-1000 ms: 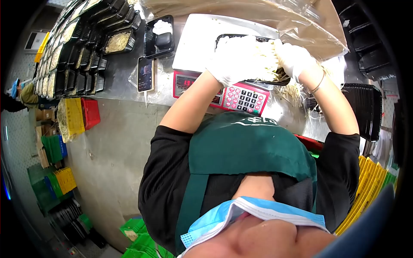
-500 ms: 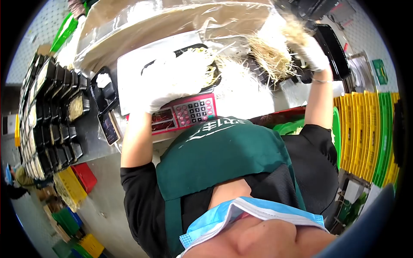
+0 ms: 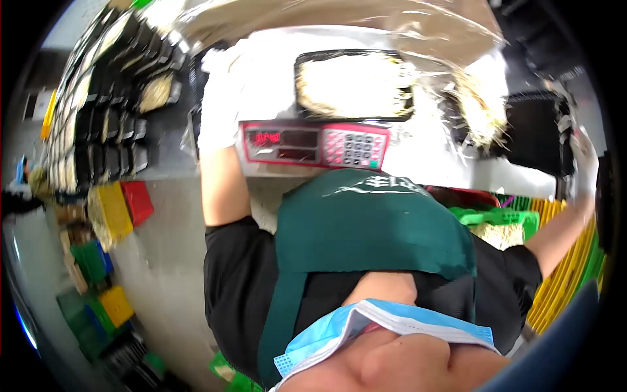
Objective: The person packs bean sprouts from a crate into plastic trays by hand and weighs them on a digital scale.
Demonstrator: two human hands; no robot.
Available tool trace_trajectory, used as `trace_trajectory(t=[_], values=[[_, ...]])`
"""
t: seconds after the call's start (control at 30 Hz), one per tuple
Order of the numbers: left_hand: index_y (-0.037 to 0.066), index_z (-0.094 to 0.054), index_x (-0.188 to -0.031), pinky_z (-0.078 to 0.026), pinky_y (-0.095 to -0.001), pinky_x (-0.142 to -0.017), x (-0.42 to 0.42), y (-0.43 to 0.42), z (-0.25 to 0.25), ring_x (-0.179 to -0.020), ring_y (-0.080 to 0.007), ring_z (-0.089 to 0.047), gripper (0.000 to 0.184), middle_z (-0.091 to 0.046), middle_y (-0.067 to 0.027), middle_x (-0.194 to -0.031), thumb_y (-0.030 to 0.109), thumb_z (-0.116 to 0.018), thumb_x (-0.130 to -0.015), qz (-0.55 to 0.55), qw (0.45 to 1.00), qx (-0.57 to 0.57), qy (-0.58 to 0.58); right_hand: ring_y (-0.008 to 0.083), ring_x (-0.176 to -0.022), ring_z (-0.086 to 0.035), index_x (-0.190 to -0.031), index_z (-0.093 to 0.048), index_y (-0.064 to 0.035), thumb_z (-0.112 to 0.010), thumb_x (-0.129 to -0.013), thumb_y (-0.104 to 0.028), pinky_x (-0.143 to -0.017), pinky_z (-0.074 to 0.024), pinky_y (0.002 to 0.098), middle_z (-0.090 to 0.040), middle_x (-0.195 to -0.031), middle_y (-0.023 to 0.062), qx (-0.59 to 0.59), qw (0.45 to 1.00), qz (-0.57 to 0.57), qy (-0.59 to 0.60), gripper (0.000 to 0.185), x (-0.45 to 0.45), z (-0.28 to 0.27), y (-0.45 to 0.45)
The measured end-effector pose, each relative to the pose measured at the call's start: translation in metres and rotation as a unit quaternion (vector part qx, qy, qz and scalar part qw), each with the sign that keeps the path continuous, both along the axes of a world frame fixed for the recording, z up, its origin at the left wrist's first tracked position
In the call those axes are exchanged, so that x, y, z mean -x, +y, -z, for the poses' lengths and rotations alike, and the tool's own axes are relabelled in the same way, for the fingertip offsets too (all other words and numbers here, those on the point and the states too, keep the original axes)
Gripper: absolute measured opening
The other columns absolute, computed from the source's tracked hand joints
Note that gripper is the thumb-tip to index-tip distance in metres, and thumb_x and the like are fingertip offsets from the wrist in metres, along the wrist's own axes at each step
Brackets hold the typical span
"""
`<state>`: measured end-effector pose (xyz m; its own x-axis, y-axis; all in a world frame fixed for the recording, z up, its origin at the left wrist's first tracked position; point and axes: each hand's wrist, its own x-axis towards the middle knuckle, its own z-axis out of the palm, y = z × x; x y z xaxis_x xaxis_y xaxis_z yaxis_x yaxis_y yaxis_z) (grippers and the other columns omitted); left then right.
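Observation:
My left hand [image 3: 222, 95], in a blurred white glove, is at the left end of the scale; its fingers cannot be made out. A black tray heaped with pale bean sprouts [image 3: 354, 85] sits on the scale [image 3: 317, 145], whose red digits are lit. Far to the right, my white-gloved right hand [image 3: 583, 157] is closed at the right rim of an empty black tray [image 3: 539, 130], partly smeared by motion. Between the two trays lies a loose clump of sprouts [image 3: 482, 111].
Stacked black trays of sprouts [image 3: 98, 117] stand at the left. Clear plastic sheeting [image 3: 444, 32] covers the back. A green crate with sprouts [image 3: 529, 222] and yellow crates [image 3: 552, 287] are at the lower right. Coloured crates [image 3: 111, 212] stand on the floor at the left.
My left hand has come off the sprout tray and moved left. My right hand has let go of a clump of sprouts and moved right to the black tray's rim. The view has turned.

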<state>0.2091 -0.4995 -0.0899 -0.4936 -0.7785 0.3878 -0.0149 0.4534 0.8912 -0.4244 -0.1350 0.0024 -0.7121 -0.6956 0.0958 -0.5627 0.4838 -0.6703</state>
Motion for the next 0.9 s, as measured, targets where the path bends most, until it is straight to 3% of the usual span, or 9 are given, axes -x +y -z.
trace_trajectory(t=[0.07, 0.2, 0.3, 0.43, 0.5, 0.57, 0.67, 0.83, 0.9], values=[[-0.001, -0.06, -0.112, -0.043, -0.0254, -0.092, -0.019, -0.012, 0.005, -0.104, -0.0141, -0.056, 0.029, -0.059, -0.0065, -0.114, 0.014, -0.054, -0.089, -0.067, 0.986, 0.094, -0.125, 0.0175, -0.111, -0.053, -0.13, -0.048, 0.0003, -0.059, -0.089, -0.022, -0.099, -0.0374, 0.029, -0.056, -0.125, 0.0112, 0.114, 0.989, -0.09, -0.001, 0.047, -0.109, 0.005, -0.05], [-0.001, -0.048, -0.127, -0.041, -0.0261, -0.095, 0.027, 0.037, 0.005, -0.108, -0.014, -0.054, 0.046, -0.058, -0.0079, -0.115, 0.023, -0.058, -0.089, 0.05, 0.974, -0.158, 0.153, 0.0196, -0.116, -0.05, -0.132, -0.045, -0.0013, -0.055, -0.091, -0.025, -0.101, -0.0355, 0.0318, -0.053, -0.128, 0.011, 0.222, 0.936, -0.24, -0.127, 0.049, -0.263, 0.061, -0.143], [-0.001, -0.049, -0.125, -0.043, -0.0368, -0.092, 0.068, 0.055, -0.008, -0.106, -0.0238, -0.054, 0.059, -0.055, -0.0149, -0.119, 0.032, -0.068, -0.08, 0.01, 0.979, 0.175, -0.106, 0.0216, -0.123, -0.045, -0.136, -0.039, -0.0016, -0.05, -0.093, -0.025, -0.105, -0.0325, 0.0343, -0.049, -0.134, 0.012, 0.26, 0.877, -0.294, -0.277, 0.051, -0.306, 0.118, -0.213], [0.0, -0.048, -0.126, -0.037, -0.0506, -0.094, 0.1, 0.053, 0.029, -0.11, -0.0317, -0.05, 0.068, -0.05, -0.0202, -0.123, 0.038, -0.069, -0.075, 0.078, 0.93, 0.283, -0.224, 0.03, -0.123, -0.046, -0.137, -0.038, -0.0028, -0.05, -0.09, -0.032, -0.103, -0.0359, 0.0366, -0.047, -0.134, 0.0175, 0.029, 0.901, -0.401, 0.162, 0.056, -0.382, 0.071, -0.218], [0.0, -0.048, -0.126, -0.032, -0.0583, -0.092, 0.1, 0.05, 0.034, -0.11, -0.0352, -0.049, 0.072, -0.05, -0.0197, -0.122, 0.039, -0.069, -0.069, 0.044, 0.929, 0.301, -0.213, 0.0345, -0.12, -0.047, -0.135, -0.041, -0.0053, -0.05, -0.089, -0.032, -0.101, -0.0381, 0.0393, -0.047, -0.132, 0.0211, 0.088, 0.894, -0.35, 0.264, 0.054, -0.39, 0.093, -0.215], [-0.001, -0.049, -0.124, -0.036, -0.052, -0.091, 0.103, 0.053, 0.027, -0.106, -0.0343, -0.05, 0.07, -0.052, -0.0192, -0.118, 0.036, -0.068, -0.067, 0.095, 0.993, -0.001, -0.066, 0.034, -0.11, -0.053, -0.132, -0.045, -0.0067, -0.051, -0.089, -0.032, -0.093, -0.0443, 0.0403, -0.05, -0.127, 0.0219, 0.115, 0.882, -0.358, 0.284, 0.05, -0.383, 0.096, -0.225], [-0.002, -0.051, -0.12, -0.042, -0.0414, -0.082, 0.108, 0.037, 0.016, -0.095, -0.033, -0.052, 0.064, -0.053, -0.019, -0.105, 0.035, -0.068, -0.071, 0.115, 0.871, 0.403, -0.256, 0.0322, -0.085, -0.059, -0.118, -0.054, -0.005, -0.053, -0.086, -0.033, -0.075, -0.048, 0.0402, -0.058, -0.108, 0.0198, 0.079, 0.822, -0.513, 0.234, 0.042, -0.362, 0.083, -0.233], [0.001, -0.052, -0.119, -0.038, -0.0469, -0.088, 0.106, 0.048, 0.013, -0.099, -0.0336, -0.05, 0.072, -0.054, -0.0159, -0.107, 0.048, -0.073, -0.068, 0.077, 0.948, 0.243, -0.189, 0.0305, -0.088, -0.061, -0.112, -0.06, -0.0094, -0.057, -0.086, -0.037, -0.078, -0.0489, 0.0372, -0.064, -0.098, 0.0131, 0.032, 0.886, -0.394, 0.242, 0.039, -0.343, 0.027, -0.254], [0.002, -0.05, -0.121, -0.03, -0.0559, -0.092, 0.107, 0.054, -0.001, -0.107, -0.035, -0.048, 0.08, -0.053, -0.0173, -0.112, 0.051, -0.075, -0.063, 0.055, 0.896, 0.252, -0.362, 0.0249, -0.094, -0.062, -0.107, -0.064, -0.0111, -0.06, -0.085, -0.032, -0.08, -0.0502, 0.0345, -0.064, -0.103, 0.0097, 0.107, 0.87, -0.331, 0.351, 0.031, -0.294, 0.036, -0.295]])
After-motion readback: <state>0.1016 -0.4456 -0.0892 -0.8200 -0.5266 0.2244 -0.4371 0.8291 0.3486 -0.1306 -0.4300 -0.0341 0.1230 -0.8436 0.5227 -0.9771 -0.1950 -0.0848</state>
